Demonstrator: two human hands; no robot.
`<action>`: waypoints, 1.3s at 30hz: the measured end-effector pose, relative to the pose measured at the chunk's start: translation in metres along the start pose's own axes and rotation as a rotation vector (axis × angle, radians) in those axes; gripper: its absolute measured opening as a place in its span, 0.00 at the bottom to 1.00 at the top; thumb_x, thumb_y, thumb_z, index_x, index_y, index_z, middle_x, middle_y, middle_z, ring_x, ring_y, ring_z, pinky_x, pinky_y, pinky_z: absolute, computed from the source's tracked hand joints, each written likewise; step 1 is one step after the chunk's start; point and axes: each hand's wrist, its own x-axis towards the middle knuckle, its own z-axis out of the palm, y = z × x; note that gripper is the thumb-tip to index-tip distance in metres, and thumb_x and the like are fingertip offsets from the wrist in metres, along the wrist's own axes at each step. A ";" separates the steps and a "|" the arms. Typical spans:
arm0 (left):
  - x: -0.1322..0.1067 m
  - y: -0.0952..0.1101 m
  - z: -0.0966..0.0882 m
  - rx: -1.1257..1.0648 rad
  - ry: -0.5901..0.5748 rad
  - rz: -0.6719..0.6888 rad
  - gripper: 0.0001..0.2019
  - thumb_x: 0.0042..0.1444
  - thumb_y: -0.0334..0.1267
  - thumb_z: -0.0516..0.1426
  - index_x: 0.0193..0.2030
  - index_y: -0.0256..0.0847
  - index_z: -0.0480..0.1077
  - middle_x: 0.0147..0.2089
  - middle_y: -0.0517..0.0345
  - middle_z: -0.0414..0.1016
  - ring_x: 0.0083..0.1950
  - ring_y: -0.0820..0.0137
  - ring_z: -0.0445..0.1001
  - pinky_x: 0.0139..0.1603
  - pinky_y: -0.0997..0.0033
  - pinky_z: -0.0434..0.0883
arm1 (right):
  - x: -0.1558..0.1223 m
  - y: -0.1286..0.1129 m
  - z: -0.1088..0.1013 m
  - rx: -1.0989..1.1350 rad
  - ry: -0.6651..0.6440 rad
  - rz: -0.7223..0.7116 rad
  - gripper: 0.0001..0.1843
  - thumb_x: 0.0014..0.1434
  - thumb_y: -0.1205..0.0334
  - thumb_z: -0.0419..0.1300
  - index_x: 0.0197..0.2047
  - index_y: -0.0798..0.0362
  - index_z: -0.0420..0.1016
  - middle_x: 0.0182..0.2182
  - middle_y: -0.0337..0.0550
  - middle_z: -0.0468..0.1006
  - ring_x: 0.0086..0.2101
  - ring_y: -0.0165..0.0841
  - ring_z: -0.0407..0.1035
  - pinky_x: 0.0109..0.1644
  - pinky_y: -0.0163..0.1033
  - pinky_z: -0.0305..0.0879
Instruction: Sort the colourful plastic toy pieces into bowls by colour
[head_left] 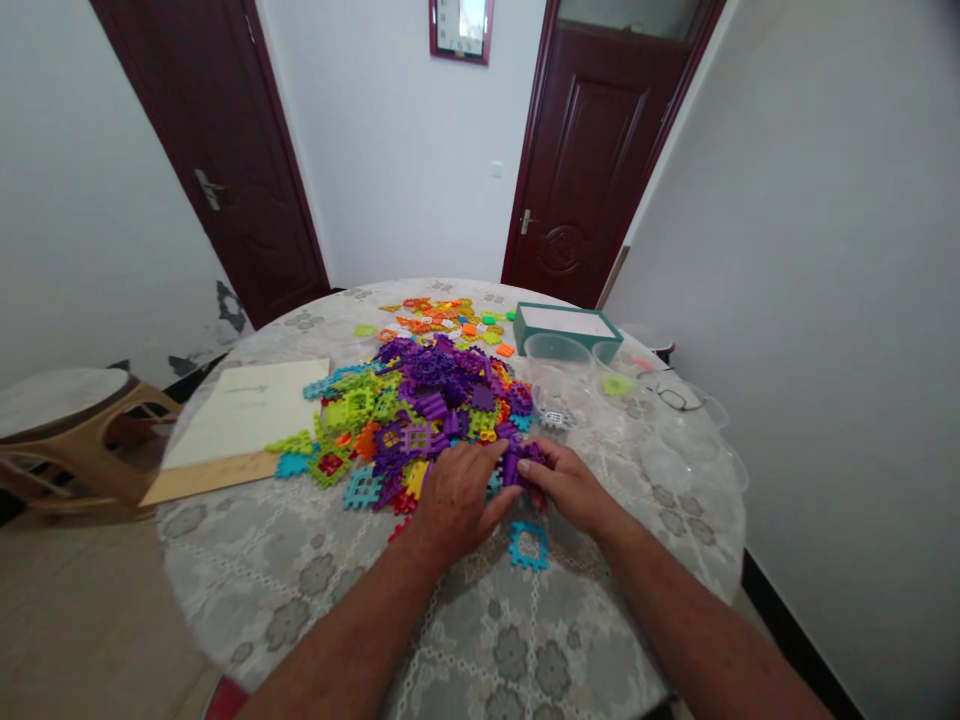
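Between my two hands is a purple plastic building piece (512, 468), partly covered by fingers. My right hand (568, 482) is closed on it from the right, thumb on top. From the left, the thumb and forefinger of my left hand (459, 497) close on the same piece; its other fingers are partly hidden. Directly behind and to the left lies a heap of interlocking plastic pieces (420, 405) in purple, lime green, blue, orange, yellow and red. A blue square frame piece (529, 546) lies on the tablecloth just in front of my hands.
The round table has a patterned cloth (315, 625). Smaller orange and yellow pieces (439, 318) lie at the back. A green box (568, 322), clear plastic containers (559, 358), glasses (679, 398) and a white piece (555, 419) are right. A cream board (244, 405) is left, near a stool (90, 430).
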 end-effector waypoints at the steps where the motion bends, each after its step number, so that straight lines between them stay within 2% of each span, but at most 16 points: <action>1: -0.001 0.000 0.001 -0.022 0.004 0.009 0.25 0.68 0.50 0.58 0.66 0.40 0.65 0.56 0.44 0.79 0.55 0.56 0.77 0.56 0.53 0.73 | 0.000 0.002 0.001 0.010 -0.024 0.006 0.18 0.64 0.46 0.65 0.45 0.51 0.73 0.19 0.31 0.71 0.19 0.28 0.64 0.22 0.31 0.59; 5: -0.001 -0.001 0.001 -0.115 0.000 0.057 0.27 0.69 0.52 0.57 0.69 0.42 0.62 0.58 0.45 0.79 0.58 0.59 0.78 0.57 0.57 0.75 | 0.000 0.006 0.006 0.080 -0.064 0.026 0.20 0.64 0.44 0.65 0.49 0.50 0.72 0.20 0.31 0.71 0.18 0.28 0.63 0.22 0.32 0.60; 9: 0.001 -0.003 0.000 -0.146 -0.029 0.048 0.29 0.66 0.54 0.60 0.69 0.44 0.63 0.57 0.47 0.80 0.57 0.61 0.79 0.57 0.60 0.76 | -0.002 0.003 0.012 0.045 -0.028 -0.014 0.23 0.64 0.44 0.64 0.55 0.49 0.72 0.23 0.33 0.72 0.20 0.30 0.66 0.23 0.34 0.64; 13: 0.001 -0.003 0.001 -0.096 -0.005 0.031 0.30 0.65 0.57 0.60 0.68 0.44 0.65 0.54 0.48 0.81 0.54 0.60 0.80 0.54 0.60 0.75 | -0.003 0.003 0.014 0.009 -0.028 -0.058 0.22 0.65 0.44 0.64 0.55 0.48 0.72 0.25 0.33 0.73 0.21 0.31 0.68 0.25 0.36 0.67; 16: 0.002 -0.003 0.001 -0.034 -0.006 0.060 0.30 0.65 0.57 0.59 0.69 0.46 0.65 0.52 0.49 0.81 0.51 0.60 0.79 0.50 0.59 0.75 | -0.003 0.000 0.010 -0.021 -0.027 -0.065 0.21 0.64 0.45 0.64 0.53 0.49 0.72 0.23 0.32 0.72 0.20 0.30 0.66 0.24 0.35 0.64; 19: 0.002 -0.002 -0.003 -0.001 0.023 0.067 0.30 0.66 0.56 0.59 0.69 0.44 0.63 0.50 0.49 0.81 0.48 0.60 0.78 0.48 0.59 0.74 | -0.005 -0.016 0.000 -0.088 0.016 -0.075 0.18 0.64 0.47 0.64 0.51 0.50 0.73 0.22 0.32 0.71 0.19 0.28 0.63 0.22 0.33 0.59; 22: 0.004 -0.005 -0.010 0.000 0.095 0.029 0.29 0.67 0.51 0.59 0.69 0.42 0.62 0.47 0.49 0.81 0.47 0.60 0.77 0.48 0.58 0.73 | -0.007 -0.047 -0.018 -0.248 0.019 -0.038 0.15 0.65 0.51 0.64 0.49 0.50 0.75 0.20 0.31 0.70 0.19 0.28 0.62 0.22 0.32 0.57; 24: 0.005 -0.008 -0.015 0.014 0.150 -0.007 0.24 0.69 0.45 0.59 0.67 0.42 0.63 0.45 0.50 0.80 0.46 0.60 0.77 0.50 0.57 0.73 | -0.001 -0.070 -0.035 -0.392 0.016 -0.045 0.12 0.63 0.54 0.65 0.46 0.51 0.78 0.21 0.33 0.72 0.20 0.28 0.63 0.22 0.32 0.57; 27: 0.007 -0.013 -0.019 0.045 0.201 -0.036 0.16 0.69 0.38 0.57 0.62 0.42 0.66 0.44 0.50 0.80 0.46 0.60 0.77 0.52 0.55 0.73 | 0.032 -0.097 -0.066 -0.562 0.074 -0.095 0.08 0.60 0.58 0.66 0.40 0.52 0.79 0.22 0.35 0.75 0.20 0.28 0.65 0.22 0.32 0.58; 30: 0.007 -0.016 -0.019 0.065 0.205 -0.039 0.14 0.68 0.36 0.58 0.59 0.42 0.68 0.43 0.50 0.80 0.45 0.59 0.77 0.51 0.54 0.73 | 0.092 -0.108 -0.102 -0.615 0.261 -0.080 0.06 0.58 0.62 0.68 0.38 0.54 0.78 0.19 0.36 0.73 0.18 0.28 0.64 0.20 0.31 0.58; 34: 0.006 -0.018 -0.018 0.068 0.190 -0.035 0.13 0.68 0.34 0.58 0.58 0.41 0.69 0.44 0.51 0.80 0.46 0.59 0.76 0.51 0.54 0.72 | 0.179 -0.106 -0.140 -0.523 0.558 -0.026 0.07 0.53 0.70 0.70 0.35 0.57 0.77 0.18 0.38 0.74 0.18 0.27 0.65 0.21 0.29 0.59; 36: 0.005 -0.020 -0.018 0.062 0.188 -0.041 0.13 0.68 0.34 0.57 0.57 0.41 0.70 0.43 0.51 0.80 0.46 0.59 0.76 0.49 0.54 0.72 | 0.212 -0.102 -0.152 -0.479 0.627 -0.010 0.07 0.52 0.71 0.70 0.34 0.58 0.76 0.16 0.37 0.72 0.18 0.26 0.65 0.22 0.29 0.60; 39: 0.004 -0.022 -0.018 0.064 0.178 -0.070 0.11 0.68 0.35 0.56 0.56 0.42 0.71 0.41 0.51 0.79 0.44 0.59 0.76 0.48 0.54 0.72 | 0.247 -0.097 -0.163 -0.417 0.681 0.011 0.08 0.51 0.74 0.70 0.32 0.59 0.74 0.16 0.37 0.72 0.17 0.26 0.65 0.22 0.30 0.63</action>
